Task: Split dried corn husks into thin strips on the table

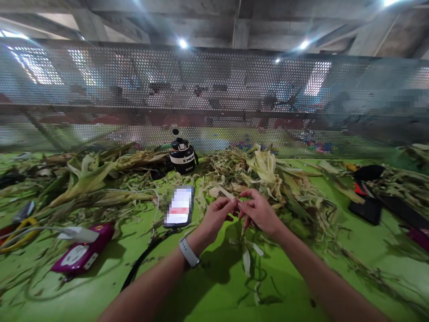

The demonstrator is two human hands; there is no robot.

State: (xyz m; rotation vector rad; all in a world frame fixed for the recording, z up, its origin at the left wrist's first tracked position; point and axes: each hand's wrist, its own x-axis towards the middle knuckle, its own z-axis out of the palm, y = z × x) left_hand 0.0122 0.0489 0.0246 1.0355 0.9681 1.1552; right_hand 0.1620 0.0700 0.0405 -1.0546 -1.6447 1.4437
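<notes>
My left hand and my right hand meet fingertip to fingertip above the green table. Both are closed in a pinch on a pale corn husk strip, whose end juts up and left past the fingers. The part between the fingertips is mostly hidden. Beneath my right fingers, narrow husk pieces hang or lie; I cannot tell whether they join the held strip. A heap of dried corn husks lies just beyond my hands. Left of them, a lit phone rests on the table.
A black bottle with its lid up stands behind the phone. At left lie more husks, a purple power bank with a white cable, and yellow-handled scissors. A black phone-like object lies right. A perforated metal screen closes the back.
</notes>
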